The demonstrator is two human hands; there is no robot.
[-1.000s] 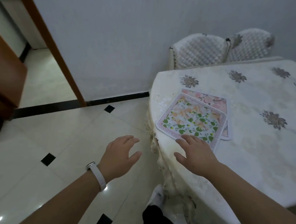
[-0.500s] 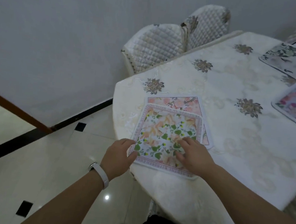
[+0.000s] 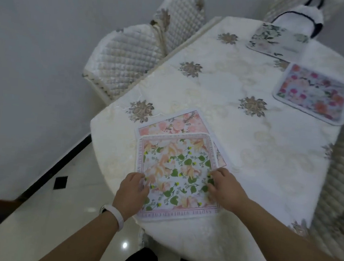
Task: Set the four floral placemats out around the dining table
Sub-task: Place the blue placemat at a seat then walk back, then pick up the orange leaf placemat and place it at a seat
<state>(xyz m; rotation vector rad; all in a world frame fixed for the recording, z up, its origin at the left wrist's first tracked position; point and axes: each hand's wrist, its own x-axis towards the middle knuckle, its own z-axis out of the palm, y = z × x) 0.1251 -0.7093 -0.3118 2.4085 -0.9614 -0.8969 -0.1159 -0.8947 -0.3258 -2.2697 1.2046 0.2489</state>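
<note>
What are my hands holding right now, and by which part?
The leafy top placemat: the left hand pinches its left edge; the right hand rests curled fingers by its right edge, grip unclear.

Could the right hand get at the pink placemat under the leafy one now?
Probably yes: the right hand rests on the leafy placemat beside the exposed right strip of the pink placemat, with nothing between. Most of it is covered.

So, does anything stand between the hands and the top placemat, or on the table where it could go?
Nothing visible does. The left hand and right hand hold the top placemat at its sides, over the pink placemat. The tablecloth beside the quilted chairs carries nothing.
</note>
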